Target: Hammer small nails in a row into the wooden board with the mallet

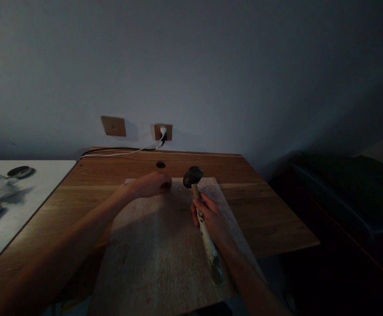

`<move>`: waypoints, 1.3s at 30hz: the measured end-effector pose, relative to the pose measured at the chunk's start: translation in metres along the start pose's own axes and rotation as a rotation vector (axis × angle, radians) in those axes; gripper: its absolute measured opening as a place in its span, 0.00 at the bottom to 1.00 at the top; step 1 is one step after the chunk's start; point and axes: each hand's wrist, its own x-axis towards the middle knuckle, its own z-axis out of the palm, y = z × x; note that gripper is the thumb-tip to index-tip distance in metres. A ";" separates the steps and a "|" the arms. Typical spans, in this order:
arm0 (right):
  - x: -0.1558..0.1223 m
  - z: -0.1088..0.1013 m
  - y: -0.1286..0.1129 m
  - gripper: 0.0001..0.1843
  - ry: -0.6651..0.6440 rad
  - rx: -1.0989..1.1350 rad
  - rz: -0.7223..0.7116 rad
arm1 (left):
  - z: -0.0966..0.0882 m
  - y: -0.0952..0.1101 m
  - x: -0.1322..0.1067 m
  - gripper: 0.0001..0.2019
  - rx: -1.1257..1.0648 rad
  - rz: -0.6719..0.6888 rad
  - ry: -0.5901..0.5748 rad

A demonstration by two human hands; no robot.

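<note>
My right hand (209,215) is wrapped round the upper handle of a mallet (207,245). Its dark, rounded head points away from me, and the pale handle, worn and stained, runs back toward me over the board. Near the far edge of the pale wooden board (158,245), my left hand (155,183) is closed with its fingers curled under. Whatever those fingers may hold is hidden from view. The mallet head is to the right of my left hand, apart from it.
The board lies on a wooden table (244,202) with a round cable hole (160,164). White and black cables (122,153) run to a wall socket (163,131). On the left, a white table (46,175) bears crumpled clear plastic (0,188) and a dark round object (20,171).
</note>
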 end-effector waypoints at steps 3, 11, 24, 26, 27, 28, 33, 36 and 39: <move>0.000 0.000 0.000 0.15 0.001 -0.003 0.006 | 0.002 -0.001 0.000 0.10 0.009 0.019 -0.011; 0.001 0.001 0.002 0.16 0.002 0.005 0.014 | 0.000 0.005 -0.001 0.09 0.129 -0.011 -0.006; -0.002 0.001 0.001 0.14 -0.025 -0.003 0.035 | -0.003 0.010 0.000 0.09 0.129 -0.027 -0.022; -0.002 0.001 0.001 0.14 -0.030 0.002 0.040 | -0.001 0.007 0.000 0.09 0.121 -0.004 -0.010; -0.002 0.001 0.001 0.15 -0.030 0.005 0.042 | -0.001 0.007 0.000 0.09 0.124 0.003 0.000; -0.002 0.001 0.002 0.15 -0.030 0.008 0.043 | 0.000 0.006 0.000 0.08 0.129 0.004 0.011; -0.002 0.001 0.003 0.15 -0.035 0.000 0.037 | 0.002 0.008 0.000 0.08 0.140 -0.004 0.011; -0.001 0.002 0.003 0.15 -0.029 0.001 0.030 | 0.002 0.011 0.003 0.11 0.078 0.017 0.032; -0.001 0.002 0.002 0.15 -0.038 -0.008 0.022 | 0.005 0.010 0.005 0.14 -0.070 0.026 0.066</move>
